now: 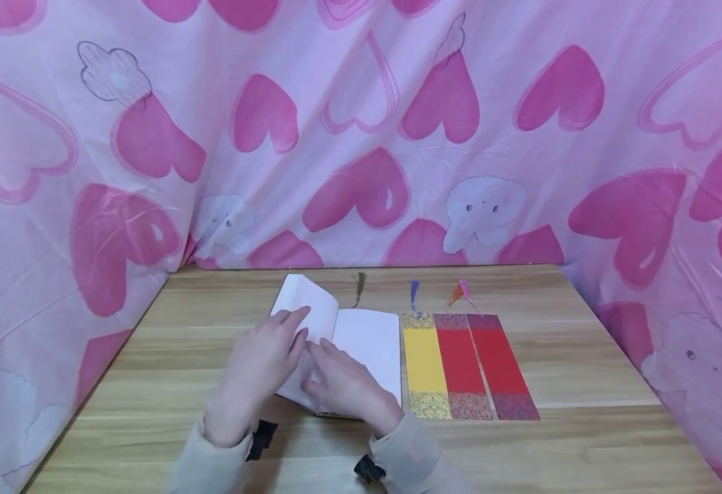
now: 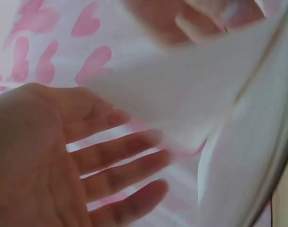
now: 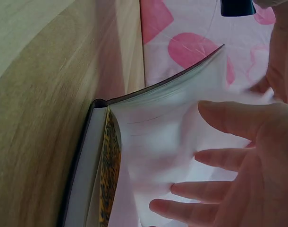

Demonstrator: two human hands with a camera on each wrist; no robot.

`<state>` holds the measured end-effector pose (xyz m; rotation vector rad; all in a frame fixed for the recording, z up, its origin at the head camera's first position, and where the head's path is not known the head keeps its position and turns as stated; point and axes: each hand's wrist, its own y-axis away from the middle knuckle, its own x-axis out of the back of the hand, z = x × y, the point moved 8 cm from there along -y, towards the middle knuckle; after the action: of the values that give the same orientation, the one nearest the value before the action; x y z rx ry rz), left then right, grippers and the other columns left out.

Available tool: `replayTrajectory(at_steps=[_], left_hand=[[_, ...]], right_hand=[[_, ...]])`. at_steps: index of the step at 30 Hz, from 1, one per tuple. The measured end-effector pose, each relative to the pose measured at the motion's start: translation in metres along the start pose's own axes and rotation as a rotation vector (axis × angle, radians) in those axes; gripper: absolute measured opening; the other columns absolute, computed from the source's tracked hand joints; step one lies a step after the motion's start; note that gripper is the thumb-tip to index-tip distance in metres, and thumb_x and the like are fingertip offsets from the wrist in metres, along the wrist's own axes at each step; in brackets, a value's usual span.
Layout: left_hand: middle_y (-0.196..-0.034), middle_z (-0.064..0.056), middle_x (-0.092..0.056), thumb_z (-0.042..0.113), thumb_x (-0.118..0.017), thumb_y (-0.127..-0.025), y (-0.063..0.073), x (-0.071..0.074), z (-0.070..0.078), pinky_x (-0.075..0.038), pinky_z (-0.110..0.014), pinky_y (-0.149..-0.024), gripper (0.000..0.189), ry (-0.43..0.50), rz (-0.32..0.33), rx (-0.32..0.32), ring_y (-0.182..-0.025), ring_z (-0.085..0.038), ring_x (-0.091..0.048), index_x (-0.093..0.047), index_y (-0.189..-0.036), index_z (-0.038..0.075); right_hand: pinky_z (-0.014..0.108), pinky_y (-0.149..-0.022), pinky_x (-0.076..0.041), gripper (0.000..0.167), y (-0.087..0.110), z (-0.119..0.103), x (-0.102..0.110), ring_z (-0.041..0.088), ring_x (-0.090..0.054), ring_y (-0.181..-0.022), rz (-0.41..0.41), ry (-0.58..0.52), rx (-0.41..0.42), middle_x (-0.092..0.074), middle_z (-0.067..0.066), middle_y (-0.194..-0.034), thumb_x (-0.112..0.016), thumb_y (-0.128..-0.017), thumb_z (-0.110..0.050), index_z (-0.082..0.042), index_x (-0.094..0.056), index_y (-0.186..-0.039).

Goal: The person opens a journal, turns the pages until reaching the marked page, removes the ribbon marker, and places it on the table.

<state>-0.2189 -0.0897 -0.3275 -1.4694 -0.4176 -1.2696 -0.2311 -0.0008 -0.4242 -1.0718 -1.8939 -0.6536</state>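
An open notebook (image 1: 370, 336) with blank white pages lies before me, its left side raised off the table. My left hand (image 1: 252, 360) is over the raised left pages (image 1: 311, 302). In the left wrist view its fingers spread straight beside a blurred white page (image 2: 177, 90). My right hand (image 1: 351, 384) reaches across the lower middle of the notebook. Seen from the right wrist, its fingers extend along the pages (image 3: 158, 156). A patterned gold-and-dark strip (image 3: 111, 170) shows at the inner fold. A green tassel (image 1: 359, 288) sticks out above the notebook's top edge.
Right of the notebook lie a yellow bookmark (image 1: 424, 360) and two red bookmarks (image 1: 460, 357), with a blue tassel (image 1: 414, 295), an orange one and a pink one above. A pink heart-print cloth (image 1: 348, 137) hangs behind the wooden table (image 1: 583, 384).
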Motion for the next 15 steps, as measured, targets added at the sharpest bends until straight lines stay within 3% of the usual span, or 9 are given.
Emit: replayTrajectory(at_steps=[4, 9, 15], left_hand=[[-0.106, -0.012, -0.069, 0.012, -0.072, -0.087, -0.003, -0.009, 0.008, -0.054, -0.05, -0.078, 0.033, 0.002, 0.009, -0.073, -0.096, -0.031, -0.067, -0.068, -0.119, 0.004], [-0.107, -0.015, -0.069, 0.012, -0.072, -0.087, 0.0, -0.029, 0.008, -0.047, -0.051, -0.093, 0.032, 0.047, -0.128, -0.065, -0.102, -0.031, -0.065, -0.067, -0.118, 0.001], [-0.112, -0.02, -0.067, 0.011, -0.067, -0.091, 0.003, -0.048, 0.005, -0.045, -0.053, -0.095, 0.03, 0.084, -0.248, -0.044, -0.111, -0.036, -0.061, -0.066, -0.118, -0.001]], right_hand=[[0.046, -0.087, -0.053, 0.062, 0.002, -0.002, 0.0, 0.03, -0.055, -0.12, -0.008, 0.04, 0.077, -0.041, 0.014, -0.149, -0.058, -0.095, -0.031, -0.017, -0.035, -0.151], [0.039, -0.092, -0.051, 0.061, 0.005, -0.004, -0.001, 0.021, -0.054, -0.119, -0.027, 0.014, 0.167, -0.044, 0.011, -0.145, -0.057, -0.096, -0.028, -0.008, -0.034, -0.15], [0.034, -0.096, -0.048, 0.058, 0.007, -0.005, -0.001, 0.019, -0.053, -0.12, -0.034, 0.074, 0.24, -0.051, 0.011, -0.138, -0.058, -0.095, -0.026, -0.006, -0.039, -0.147]])
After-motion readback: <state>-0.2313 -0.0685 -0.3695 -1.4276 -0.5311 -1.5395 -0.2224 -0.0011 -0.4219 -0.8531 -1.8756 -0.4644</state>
